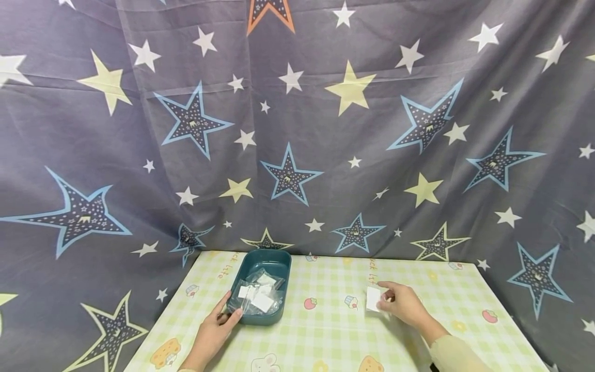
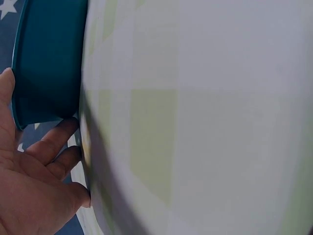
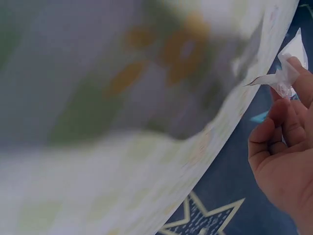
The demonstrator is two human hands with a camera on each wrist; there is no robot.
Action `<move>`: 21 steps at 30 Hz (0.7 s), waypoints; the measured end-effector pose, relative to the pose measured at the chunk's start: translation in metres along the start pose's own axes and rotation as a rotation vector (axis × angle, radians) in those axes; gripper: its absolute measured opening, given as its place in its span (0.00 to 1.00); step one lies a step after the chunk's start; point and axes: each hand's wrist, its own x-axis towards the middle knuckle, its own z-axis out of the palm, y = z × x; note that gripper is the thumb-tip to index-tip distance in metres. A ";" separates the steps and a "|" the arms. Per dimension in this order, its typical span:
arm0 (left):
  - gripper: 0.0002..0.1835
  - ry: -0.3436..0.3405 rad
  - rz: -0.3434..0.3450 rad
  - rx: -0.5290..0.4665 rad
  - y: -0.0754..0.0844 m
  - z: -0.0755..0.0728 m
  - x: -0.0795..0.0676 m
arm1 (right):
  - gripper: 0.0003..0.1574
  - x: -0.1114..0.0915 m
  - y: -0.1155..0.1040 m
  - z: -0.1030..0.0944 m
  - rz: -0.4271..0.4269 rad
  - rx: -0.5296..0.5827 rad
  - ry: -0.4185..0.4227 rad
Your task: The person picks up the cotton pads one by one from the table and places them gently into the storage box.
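Note:
A dark teal container point(image 1: 261, 320) stands on the table, left of centre. Inside it lie several clear plastic bags point(image 1: 262, 301) with white pieces in them. My left hand point(image 1: 215, 326) holds the container at its near left corner, thumb over the rim and fingers along the outer wall. In the left wrist view, fingers point(image 2: 51, 144) reach the bottom edge of the container's wall. To the right, my right hand point(image 1: 403, 305) pinches a small clear plastic bag with a white piece point(image 1: 373, 299) between thumb and fingers, close over the tablecloth. Crinkled plastic point(image 3: 282, 78) shows at its fingertips in the right wrist view.
A green-and-white checked tablecloth point(image 1: 325, 336) with printed fruit, cakes and animals covers the table. Behind and at both sides hangs a dark curtain point(image 1: 316, 134) printed with stars, meeting the table's back edge.

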 end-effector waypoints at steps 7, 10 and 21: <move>0.52 0.005 0.004 0.004 -0.001 0.001 0.000 | 0.39 0.019 -0.033 0.016 -0.039 0.071 0.008; 0.52 0.006 0.010 0.007 -0.002 0.001 0.001 | 0.39 0.027 -0.045 0.021 -0.056 0.089 -0.005; 0.52 -0.001 0.003 0.011 -0.002 0.001 0.002 | 0.38 0.043 -0.069 0.031 -0.118 0.089 -0.026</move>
